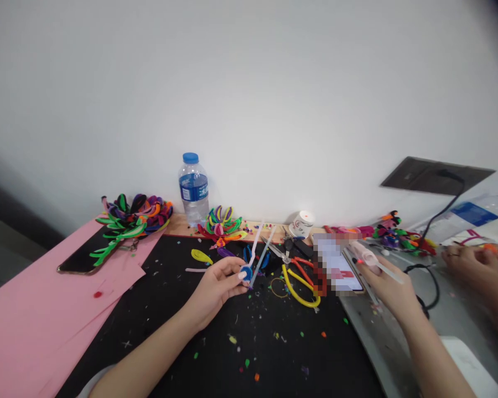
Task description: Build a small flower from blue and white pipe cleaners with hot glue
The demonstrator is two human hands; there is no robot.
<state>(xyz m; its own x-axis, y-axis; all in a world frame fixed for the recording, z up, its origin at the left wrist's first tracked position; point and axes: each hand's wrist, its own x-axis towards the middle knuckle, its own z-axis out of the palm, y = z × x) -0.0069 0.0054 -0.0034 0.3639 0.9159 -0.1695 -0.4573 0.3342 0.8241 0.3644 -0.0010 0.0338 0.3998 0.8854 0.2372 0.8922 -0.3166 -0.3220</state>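
My left hand point(222, 284) is closed in a pinch on a small blue fuzzy loop point(246, 272), which looks like bent pipe cleaner. A thin pale strip point(256, 244) rises from the fingertips; whether it is joined to the loop I cannot tell. Beside it slants a translucent stick point(262, 262). On the right, my right hand point(392, 284) is wrapped round a pale pink glue gun point(366, 256), with a clear glue stick point(393, 273) poking out of its back. The gun's nozzle end is blurred near a lit phone point(336, 268).
Yellow-handled pliers point(296, 293) and red-handled cutters point(302, 265) lie on the black mat point(182, 354) among scraps. Behind stand a water bottle point(193, 190), a white roll point(302, 225) and pipe-cleaner bundles point(222, 226). A dark cable point(440, 207) and another person's hands point(479, 271) are at right.
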